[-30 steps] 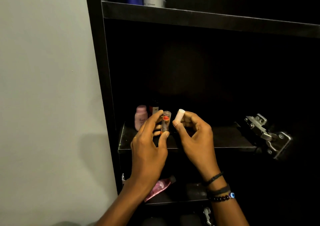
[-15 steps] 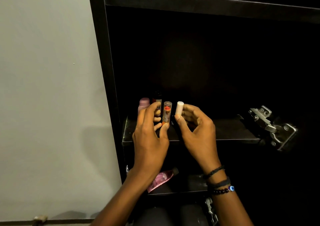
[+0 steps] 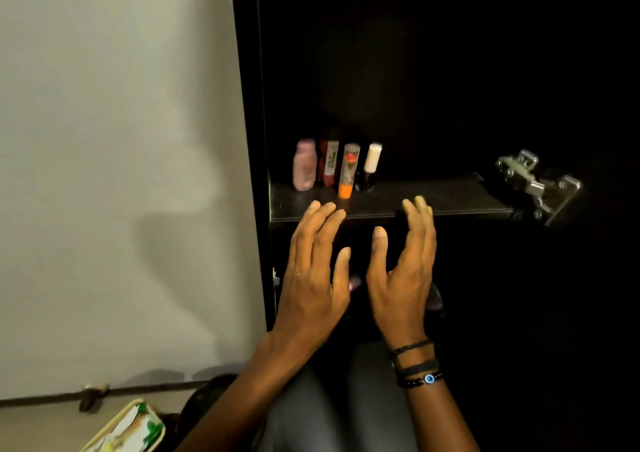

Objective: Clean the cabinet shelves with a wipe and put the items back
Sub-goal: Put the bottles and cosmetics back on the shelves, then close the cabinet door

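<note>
A: Shelf (image 3: 433, 197), dark and glossy, in a black cabinet beside a pale wall; steel hinge (image 3: 540, 183) at right.

B: Contents? A pink bottle (image 3: 304, 166), red box (image 3: 329, 162), clear orange-based tube (image 3: 349, 171) and white-capped vial (image 3: 371, 166) stand upright in a row, left end.

A: Half a second ago the tube and vial were gripped. Now left hand (image 3: 313, 278) and right hand (image 3: 403, 275) are empty, fingers spread, just below the shelf edge.

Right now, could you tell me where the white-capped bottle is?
The white-capped bottle stands upright on the cabinet shelf, rightmost in the row of four at its left end, beside the orange-based tube.
</note>
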